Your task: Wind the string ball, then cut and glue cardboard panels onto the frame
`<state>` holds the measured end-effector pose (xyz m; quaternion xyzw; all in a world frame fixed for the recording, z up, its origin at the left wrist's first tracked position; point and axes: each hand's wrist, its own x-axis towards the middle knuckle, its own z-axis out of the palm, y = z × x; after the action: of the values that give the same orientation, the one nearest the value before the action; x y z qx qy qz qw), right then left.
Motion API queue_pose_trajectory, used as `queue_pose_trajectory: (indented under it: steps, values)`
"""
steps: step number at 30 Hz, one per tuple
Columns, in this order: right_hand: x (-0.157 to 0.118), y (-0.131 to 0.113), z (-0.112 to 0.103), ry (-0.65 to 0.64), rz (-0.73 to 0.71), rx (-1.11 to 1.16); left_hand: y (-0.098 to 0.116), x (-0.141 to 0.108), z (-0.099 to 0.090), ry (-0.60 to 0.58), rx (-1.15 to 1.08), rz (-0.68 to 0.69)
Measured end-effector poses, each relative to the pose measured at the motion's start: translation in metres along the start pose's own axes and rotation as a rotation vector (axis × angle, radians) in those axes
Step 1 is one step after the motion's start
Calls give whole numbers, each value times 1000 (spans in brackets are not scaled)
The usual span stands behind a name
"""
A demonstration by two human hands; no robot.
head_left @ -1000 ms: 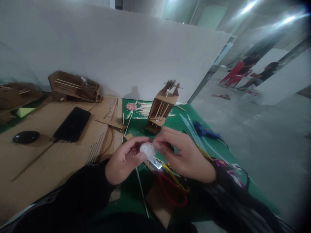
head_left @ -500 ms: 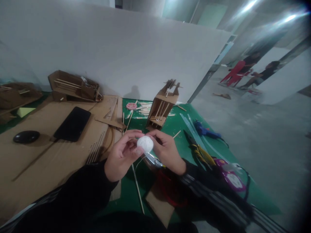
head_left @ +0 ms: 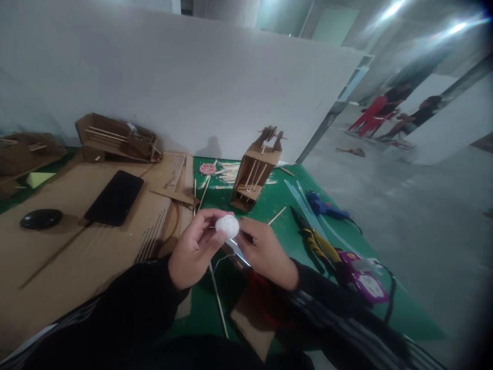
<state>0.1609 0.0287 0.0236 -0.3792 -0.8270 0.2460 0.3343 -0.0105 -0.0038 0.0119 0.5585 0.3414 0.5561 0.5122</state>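
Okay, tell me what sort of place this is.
Probably a makeshift craft workshop: a glue gun and pliers lie near a half-open cardboard model with sticks inside.

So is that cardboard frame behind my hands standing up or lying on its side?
Standing up. The cardboard frame rises lengthwise from the green tabletop, with its brackets at the upper end; it looks slanted in this view.
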Motion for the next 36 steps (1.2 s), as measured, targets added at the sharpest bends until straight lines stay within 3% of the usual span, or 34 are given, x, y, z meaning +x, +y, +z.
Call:
queue_pose_trajectory:
  steps: [4, 8, 14, 22, 30, 36]
  values:
    - [1, 0, -7, -2, -36, -56, 2, 0, -3, -27, 8, -20]
    - [4, 1, -17, 41, -72, -111, -1, -1, -4, -99, -128, -108]
    - [8, 5, -19, 13, -41, -12, -7, -2, -4, -164, -273, -123]
    - [2, 9, -3, -105, 19, 22, -3, -1, -5, -19, -202, -25]
    - [-19, -20, -7, -250, -74, -10, 0, 1, 0, 83, 12, 45]
    - [-12, -38, -37, -161, -216, -104, -1, -2, 1, -46, 39, -38]
